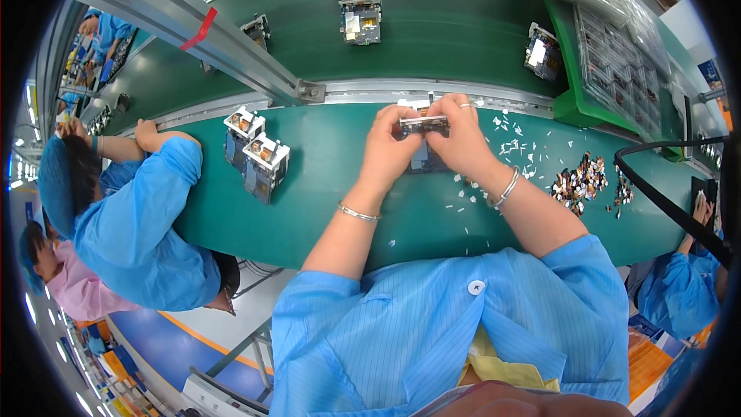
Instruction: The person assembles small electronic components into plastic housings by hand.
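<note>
Both my hands are at the far edge of the green work surface, fingers curled round one small electronic module point(424, 127) with a dark circuit board and a pale frame. My left hand point(390, 147) grips its left end, and my right hand point(461, 139) grips its right end. The thumbs meet close together on the near side. Part of a dark board point(427, 161) shows below the thumbs; whether it belongs to the same module I cannot tell. Fingers hide much of the piece. To the left stand two similar modules with white tops, a nearer one point(266, 164) and a farther one point(243, 127).
White scraps point(511, 147) lie scattered right of my hands, beside a heap of small brown and black parts point(579, 183). Modules point(360, 22) sit on the green conveyor point(455, 23). A green bin point(567, 100) holds clear trays. A metal post point(231, 50) and black cable point(656, 193) flank me; co-workers sit nearby.
</note>
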A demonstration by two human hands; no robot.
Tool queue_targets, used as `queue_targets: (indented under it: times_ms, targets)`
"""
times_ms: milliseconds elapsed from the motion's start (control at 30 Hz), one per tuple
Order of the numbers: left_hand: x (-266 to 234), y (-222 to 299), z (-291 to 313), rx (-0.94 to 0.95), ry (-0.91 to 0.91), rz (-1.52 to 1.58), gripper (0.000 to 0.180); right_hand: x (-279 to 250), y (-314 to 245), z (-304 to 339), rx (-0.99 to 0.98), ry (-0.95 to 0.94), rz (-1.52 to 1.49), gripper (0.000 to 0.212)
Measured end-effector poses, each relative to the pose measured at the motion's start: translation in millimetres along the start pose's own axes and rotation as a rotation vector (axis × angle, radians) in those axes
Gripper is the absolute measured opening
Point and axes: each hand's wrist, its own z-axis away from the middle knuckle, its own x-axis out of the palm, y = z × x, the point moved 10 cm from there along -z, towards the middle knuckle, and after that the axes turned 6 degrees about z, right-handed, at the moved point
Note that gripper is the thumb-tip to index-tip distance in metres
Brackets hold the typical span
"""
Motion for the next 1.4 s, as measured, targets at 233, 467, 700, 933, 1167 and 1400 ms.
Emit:
queue_targets:
  times_ms: [233, 467, 700, 933, 1167, 1400]
  targets:
    - [2.7, -5.8, 3.1, -0.05, -0.051, 0.098, 0.03, -2.4, 2.0, -1.7, -0.124, -0.041, -0.163, 0.03]
    - [1.9, -8.5, 2.4, 0.004, 0.02, 0.082, 0.027, -5.7, -6.9, 0.1, -0.081, 0.054, -0.007, 0.032]
    - [1.7, -6.7, 4.3, 0.077, -0.038, 0.136, 0.045, -11.3, -6.5, -5.5, -0.085, 0.061, 0.001, 0.025]
    - [-13.5, -17.0, 14.0, 0.004, 0.086, 0.304, 0.064, -71.1, 28.1, -75.4, -0.079, 0.133, 0.044, 0.028]
    - [-5.9, 5.2, 12.6, 0.271, 0.071, 0.009, 0.054, -126.3, 57.8, -103.3, -0.184, 0.376, 0.288, 0.031]
    - [-7.3, 8.0, 15.0, 0.283, 0.07, -0.032, 0.039, -42.5, 8.4, 41.8, -0.304, -0.211, 0.317, 0.02]
